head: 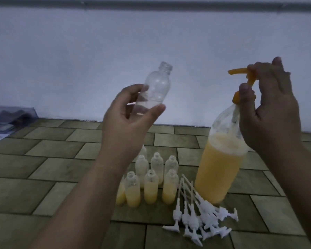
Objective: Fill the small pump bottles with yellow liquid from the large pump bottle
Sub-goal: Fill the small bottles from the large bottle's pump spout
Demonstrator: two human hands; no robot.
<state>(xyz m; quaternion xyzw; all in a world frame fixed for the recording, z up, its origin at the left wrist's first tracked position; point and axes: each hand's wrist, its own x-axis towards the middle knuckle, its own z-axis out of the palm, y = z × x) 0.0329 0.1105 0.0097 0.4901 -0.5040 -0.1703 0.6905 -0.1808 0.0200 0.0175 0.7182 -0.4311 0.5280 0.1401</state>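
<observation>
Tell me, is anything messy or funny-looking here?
No spill shows. The white pump tops lie in a jumbled heap on the tiled floor, off their bottles. The small bottles stand open and only partly filled. The large pump bottle leans instead of standing straight.

Two bare forearms enter from the bottom edge, no sleeves, cuffs or gloves showing anywhere along them. Left hand [128, 114] bare: no ring, no watch, no strap at the wrist; nails short, the thumbnail plain and unpainted. Right hand [269, 105] likewise bare, fingers without rings, wrist without band or bracelet, nails short and unpainted where they show; the light is dim and the picture soft, so finer marks on either arm cannot be told
</observation>
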